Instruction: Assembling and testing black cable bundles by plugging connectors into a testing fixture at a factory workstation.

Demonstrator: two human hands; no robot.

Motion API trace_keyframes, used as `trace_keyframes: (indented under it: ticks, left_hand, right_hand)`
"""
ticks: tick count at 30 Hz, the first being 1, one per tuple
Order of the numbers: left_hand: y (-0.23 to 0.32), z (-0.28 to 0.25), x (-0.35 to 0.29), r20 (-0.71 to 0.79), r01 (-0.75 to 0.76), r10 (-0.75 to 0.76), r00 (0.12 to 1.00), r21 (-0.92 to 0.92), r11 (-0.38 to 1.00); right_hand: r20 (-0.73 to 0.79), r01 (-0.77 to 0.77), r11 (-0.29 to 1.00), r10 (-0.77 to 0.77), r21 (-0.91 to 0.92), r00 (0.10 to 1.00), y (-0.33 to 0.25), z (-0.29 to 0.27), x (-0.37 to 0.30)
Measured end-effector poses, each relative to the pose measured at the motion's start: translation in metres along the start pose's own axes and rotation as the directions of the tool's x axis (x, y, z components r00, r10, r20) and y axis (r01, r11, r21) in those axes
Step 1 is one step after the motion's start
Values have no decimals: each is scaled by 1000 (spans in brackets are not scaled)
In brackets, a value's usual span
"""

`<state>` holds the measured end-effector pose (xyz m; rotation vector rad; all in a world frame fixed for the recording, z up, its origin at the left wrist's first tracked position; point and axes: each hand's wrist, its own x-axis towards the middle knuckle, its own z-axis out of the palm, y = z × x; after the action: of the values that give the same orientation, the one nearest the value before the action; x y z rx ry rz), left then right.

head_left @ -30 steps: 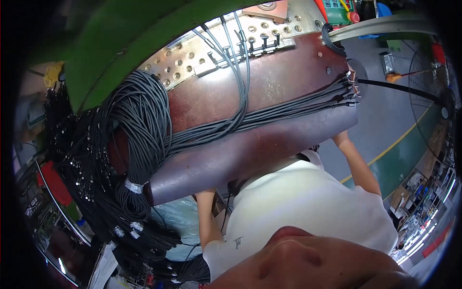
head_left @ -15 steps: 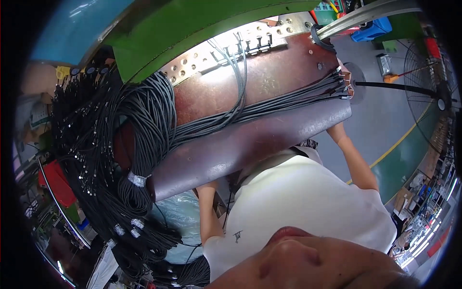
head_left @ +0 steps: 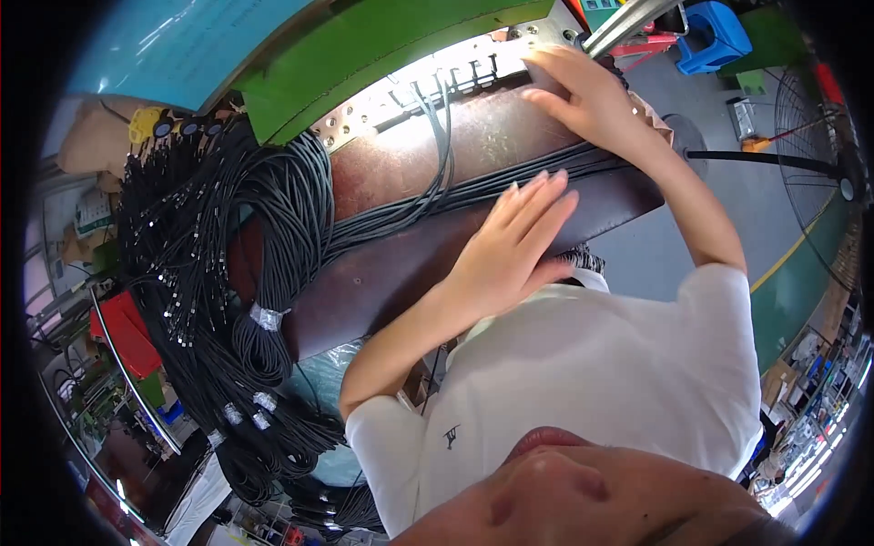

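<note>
My left hand point(head_left: 514, 241) hovers over the front part of the brown work board point(head_left: 391, 291), fingers stretched out and holding nothing I can see. Dark cables point(head_left: 391, 227) run across the board just beyond its fingertips. Farther off, my right hand point(head_left: 587, 100) reaches over the board's right part, thumb apart from the fingers. Its fingertips are close to the right end of a perforated metal plate point(head_left: 341, 126); whether they touch it I cannot tell. Several cables rise to a brightly lit fixture point(head_left: 455, 80) with a row of black parts.
A green machine part point(head_left: 382, 64) overhangs the back of the board. Thick cable bundles point(head_left: 282, 200) hang over its left end, some bound with clear wrap point(head_left: 267, 317). On the right are a blue stool point(head_left: 715, 36) and a standing fan point(head_left: 842, 173).
Both hands have come up from beneath the board's front edge. The left is now over its front part, the right beside the plate at the back. The view has shifted slightly.
</note>
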<state>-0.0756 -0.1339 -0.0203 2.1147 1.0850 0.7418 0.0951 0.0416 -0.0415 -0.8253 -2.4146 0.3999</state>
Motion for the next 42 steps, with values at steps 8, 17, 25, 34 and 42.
trace_keyframes:
  ticks: [8, 17, 25, 34, 42]
  left_hand:
    - [-56, -41, -59, -258, 412, -336, 906, 721, 558]
    - [-66, -75, -59, -263, 335, -210, 942, 673, 659]
    - [-70, -113, -50, 24, 705, -705, 709, 16, 709]
    - [-43, -7, 155, 544, 530, -243, 803, -466, 709]
    - [-31, 19, 99, 47, 77, -108, 993, 436, 897]
  right_hand:
    - [-124, 298, 944, -315, -139, 941, 7, 5, 18]
    - [-481, -479, 877, 433, 30, 762, 39, -78, -139]
    - [-431, -707, 707, 643, 16, 633, 35, -55, -192]
    - [-164, -270, 954, 249, -126, 955, -28, -29, -141]
    - [-307, -352, 934, 351, 53, 885, -10, -24, -144]
